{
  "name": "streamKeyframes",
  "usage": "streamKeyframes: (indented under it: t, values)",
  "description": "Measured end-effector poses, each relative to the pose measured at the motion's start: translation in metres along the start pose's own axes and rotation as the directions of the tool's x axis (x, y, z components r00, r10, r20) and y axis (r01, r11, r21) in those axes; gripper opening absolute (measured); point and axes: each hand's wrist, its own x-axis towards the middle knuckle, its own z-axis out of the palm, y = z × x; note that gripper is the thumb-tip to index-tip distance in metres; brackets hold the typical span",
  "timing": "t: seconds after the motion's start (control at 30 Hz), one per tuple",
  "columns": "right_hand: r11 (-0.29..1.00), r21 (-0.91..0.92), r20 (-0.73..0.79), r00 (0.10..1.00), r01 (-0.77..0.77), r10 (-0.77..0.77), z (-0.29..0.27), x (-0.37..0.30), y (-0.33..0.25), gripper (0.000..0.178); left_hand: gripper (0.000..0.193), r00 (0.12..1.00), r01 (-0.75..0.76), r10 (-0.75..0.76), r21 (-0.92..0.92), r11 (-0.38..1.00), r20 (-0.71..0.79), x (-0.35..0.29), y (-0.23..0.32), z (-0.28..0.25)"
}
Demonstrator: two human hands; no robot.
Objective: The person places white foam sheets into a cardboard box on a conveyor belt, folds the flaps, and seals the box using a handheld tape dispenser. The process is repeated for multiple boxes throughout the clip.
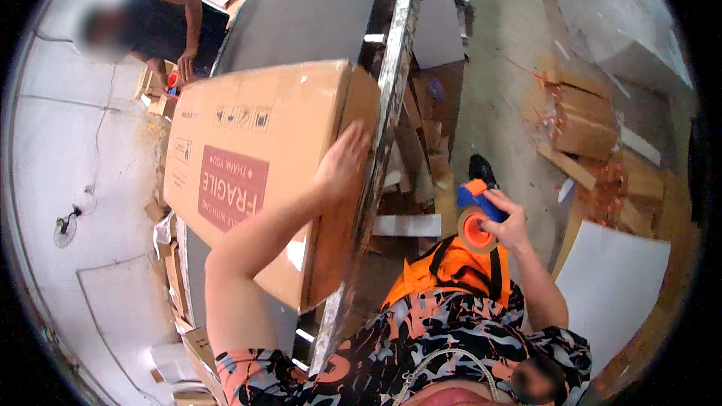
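Observation:
A large brown cardboard carton (301, 128) with a dark red printed label lies on the conveyor belt in front of me, slightly askew. My left hand (344, 162) lies against the carton near its right edge, fingers stretched out along the end panel. Away from the carton, to the right, my right hand (511, 222) grips a blue and orange tape dispenser (479, 214) by its handle. A roll of tape sits on its orange hub.
Beyond the carton runs the dark conveyor belt (301, 15), edged by a worn metal rail (392, 68). Across it, a person (169, 22) handles another tape dispenser. Flattened cardboard, stacked brown bundles (583, 120), a white sheet (617, 278) and plastic wrap (613, 11) lie right.

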Motion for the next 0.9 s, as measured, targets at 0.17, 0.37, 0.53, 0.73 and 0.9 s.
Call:
streamKeyframes:
  t: [0.17,0.37,0.53,0.73,0.9]
  values:
    - [0.987,0.098,0.285,0.954,-0.127,0.095,0.003,0.12,-0.024,0.067,0.054,0.893,0.439,-0.268,-0.572,0.693,0.362,0.115,-0.133,-0.006]
    - [0.969,0.187,0.675,0.738,-0.161,-0.008,0.016,0.274,-0.058,0.068,0.084,0.723,0.404,-0.681,-0.872,0.277,0.118,0.071,-0.113,0.021]
    - [0.924,0.228,0.875,0.48,-0.308,-0.055,0.112,0.433,-0.148,0.065,0.121,0.603,0.521,-0.764,-0.838,0.161,0.228,0.075,-0.111,0.003]
    - [0.996,0.092,0.995,0.044,0.012,-0.092,0.211,0.477,-0.221,0.039,0.118,0.609,0.481,-0.72,-0.876,0.002,0.333,0.057,-0.102,0.015]
    - [0.996,-0.037,0.98,-0.192,0.087,0.053,0.115,0.411,-0.195,0.06,0.075,0.659,0.498,-0.681,-0.864,0.076,0.32,0.043,-0.1,0.012]
